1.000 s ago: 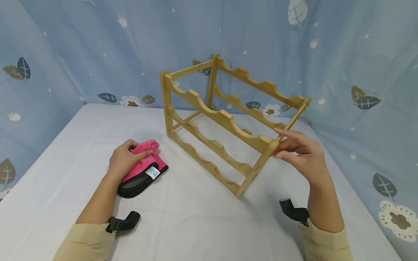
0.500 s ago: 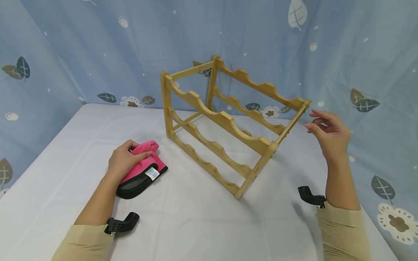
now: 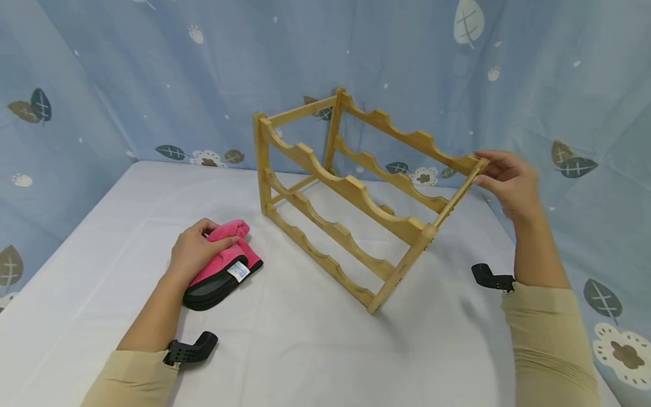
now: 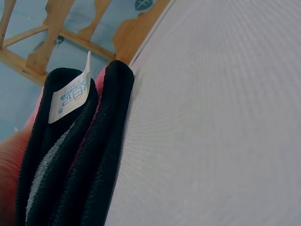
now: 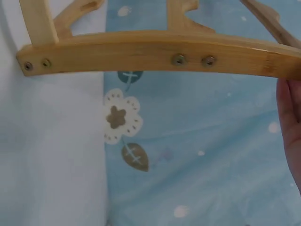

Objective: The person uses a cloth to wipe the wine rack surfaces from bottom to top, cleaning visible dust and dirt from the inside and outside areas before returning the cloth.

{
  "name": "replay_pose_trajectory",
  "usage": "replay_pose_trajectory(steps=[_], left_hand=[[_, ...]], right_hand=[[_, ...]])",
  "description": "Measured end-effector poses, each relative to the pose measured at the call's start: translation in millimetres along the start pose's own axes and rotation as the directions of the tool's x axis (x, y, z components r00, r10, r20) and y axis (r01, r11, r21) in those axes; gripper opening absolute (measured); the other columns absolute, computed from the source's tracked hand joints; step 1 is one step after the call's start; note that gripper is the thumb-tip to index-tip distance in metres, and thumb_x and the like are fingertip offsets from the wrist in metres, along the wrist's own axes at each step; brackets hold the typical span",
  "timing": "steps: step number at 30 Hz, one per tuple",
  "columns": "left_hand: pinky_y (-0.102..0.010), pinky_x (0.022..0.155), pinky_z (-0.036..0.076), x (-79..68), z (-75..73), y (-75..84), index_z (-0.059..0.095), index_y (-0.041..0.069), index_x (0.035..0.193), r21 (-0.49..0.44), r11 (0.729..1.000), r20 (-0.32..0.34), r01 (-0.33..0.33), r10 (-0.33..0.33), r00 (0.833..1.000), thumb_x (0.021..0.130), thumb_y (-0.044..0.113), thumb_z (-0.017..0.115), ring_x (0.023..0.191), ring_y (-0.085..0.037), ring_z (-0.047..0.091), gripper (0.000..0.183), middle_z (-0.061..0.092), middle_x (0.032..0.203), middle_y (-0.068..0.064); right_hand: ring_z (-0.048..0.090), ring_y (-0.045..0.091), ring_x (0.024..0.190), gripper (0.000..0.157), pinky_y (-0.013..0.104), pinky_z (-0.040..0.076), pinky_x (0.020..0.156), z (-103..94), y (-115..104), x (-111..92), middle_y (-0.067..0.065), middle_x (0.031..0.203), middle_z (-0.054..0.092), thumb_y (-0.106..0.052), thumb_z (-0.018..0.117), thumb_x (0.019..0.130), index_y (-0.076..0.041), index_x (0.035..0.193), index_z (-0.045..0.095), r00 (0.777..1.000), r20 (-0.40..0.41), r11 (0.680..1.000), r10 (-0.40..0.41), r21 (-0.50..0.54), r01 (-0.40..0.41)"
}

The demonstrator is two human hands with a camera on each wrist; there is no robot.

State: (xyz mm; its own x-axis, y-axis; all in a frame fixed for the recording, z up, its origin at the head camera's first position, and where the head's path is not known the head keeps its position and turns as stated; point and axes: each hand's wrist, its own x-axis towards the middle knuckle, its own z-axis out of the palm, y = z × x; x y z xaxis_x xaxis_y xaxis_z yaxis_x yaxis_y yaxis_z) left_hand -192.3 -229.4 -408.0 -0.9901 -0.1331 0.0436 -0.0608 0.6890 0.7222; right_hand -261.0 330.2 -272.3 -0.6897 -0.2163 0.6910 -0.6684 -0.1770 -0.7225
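A wooden wine rack (image 3: 351, 186) with scalloped rails stands on the white table, set at an angle. My right hand (image 3: 511, 181) pinches its far upper right corner between thumb and fingers. In the right wrist view the thumb side of that hand (image 5: 290, 122) meets the end of a screwed wooden post (image 5: 141, 52). To the left of the rack, my left hand (image 3: 195, 251) grips a folded pink cloth (image 3: 231, 240) with black edging, resting on the table. A white label (image 4: 70, 96) sticks out of the cloth's dark folded edges in the left wrist view.
A white-covered table (image 3: 305, 356) lies under everything. Blue curtains (image 3: 229, 56) printed with leaves and flowers hang behind it and along both sides. Each wrist wears a black camera mount, such as the left one (image 3: 190, 349).
My right hand let go of the rack's near right post, moved back and right through the air, and now pinches the far upper corner. The left hand and cloth stayed put.
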Motion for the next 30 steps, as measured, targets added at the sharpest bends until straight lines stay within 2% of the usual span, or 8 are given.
replay_pose_trajectory(steps=[2,5,10,15,21,26,30], left_hand=[[-0.030,0.060,0.037,-0.5,-0.3,-0.2,0.057,0.010,0.103,0.001,1.000,-0.003,-0.003,0.003,1.000,0.079,0.057,0.066,0.077,-0.023,0.049,0.054,0.059,0.084,-0.010],[-0.031,0.060,0.037,-1.5,-0.2,-1.0,0.057,0.009,0.102,0.000,1.000,-0.003,-0.002,0.002,1.000,0.079,0.057,0.066,0.077,-0.023,0.049,0.054,0.059,0.084,-0.011],[-0.030,0.060,0.037,-3.3,0.8,-3.5,0.057,0.009,0.104,-0.004,1.000,0.011,0.007,-0.007,1.000,0.079,0.057,0.066,0.078,-0.023,0.050,0.055,0.060,0.085,-0.010],[-0.029,0.060,0.038,-2.9,-0.5,-4.8,0.056,0.009,0.105,0.001,1.000,0.007,0.005,-0.005,1.000,0.080,0.057,0.065,0.080,-0.023,0.050,0.054,0.060,0.089,-0.011],[-0.030,0.061,0.039,-0.6,1.5,-4.7,0.057,0.011,0.106,-0.008,1.000,0.014,0.014,-0.014,1.000,0.079,0.059,0.065,0.079,-0.023,0.050,0.056,0.060,0.088,-0.010],[-0.030,0.060,0.038,0.2,2.1,-4.4,0.057,0.011,0.105,-0.005,1.000,0.010,0.011,-0.011,1.000,0.078,0.059,0.066,0.077,-0.023,0.051,0.056,0.060,0.086,-0.010],[-0.030,0.059,0.038,2.7,1.5,-2.4,0.057,0.011,0.106,-0.002,1.000,0.008,0.000,0.000,1.000,0.079,0.059,0.065,0.076,-0.023,0.051,0.056,0.060,0.087,-0.010]], right_hand=[[0.066,0.021,0.085,0.038,0.025,0.054,0.073,0.3,2,0,0.017,0.100,0.068,0.024,0.061,0.075,0.024,0.112,0.053,1.000,0.003,0.998,0.023,0.058,-0.023],[0.064,0.021,0.083,0.036,0.025,0.054,0.072,0.6,3,-1,0.017,0.099,0.068,0.025,0.060,0.075,0.023,0.111,0.054,1.000,0.002,0.997,0.025,0.069,-0.026],[0.062,0.018,0.086,0.038,0.022,0.053,0.071,5.9,-3,-8,0.013,0.102,0.065,0.021,0.064,0.075,0.021,0.112,0.054,0.999,0.049,1.000,0.020,0.002,-0.020],[0.063,0.018,0.086,0.039,0.023,0.055,0.071,19.0,-14,-20,0.014,0.100,0.062,0.012,0.072,0.073,0.023,0.106,0.054,0.996,0.083,0.999,-0.018,-0.034,0.021],[0.063,0.018,0.084,0.040,0.022,0.054,0.072,25.3,-27,-42,0.016,0.098,0.063,0.014,0.074,0.068,0.025,0.101,0.055,0.994,-0.057,0.994,-0.089,-0.072,0.085],[0.063,0.019,0.082,0.041,0.022,0.054,0.071,30.2,-40,-62,0.017,0.097,0.064,0.018,0.074,0.066,0.029,0.100,0.052,0.981,-0.146,0.989,-0.131,-0.094,0.118],[0.064,0.021,0.080,0.045,0.023,0.055,0.070,39.4,-46,-68,0.019,0.094,0.065,0.018,0.076,0.063,0.032,0.098,0.050,0.964,-0.202,0.984,-0.174,-0.068,0.164]])
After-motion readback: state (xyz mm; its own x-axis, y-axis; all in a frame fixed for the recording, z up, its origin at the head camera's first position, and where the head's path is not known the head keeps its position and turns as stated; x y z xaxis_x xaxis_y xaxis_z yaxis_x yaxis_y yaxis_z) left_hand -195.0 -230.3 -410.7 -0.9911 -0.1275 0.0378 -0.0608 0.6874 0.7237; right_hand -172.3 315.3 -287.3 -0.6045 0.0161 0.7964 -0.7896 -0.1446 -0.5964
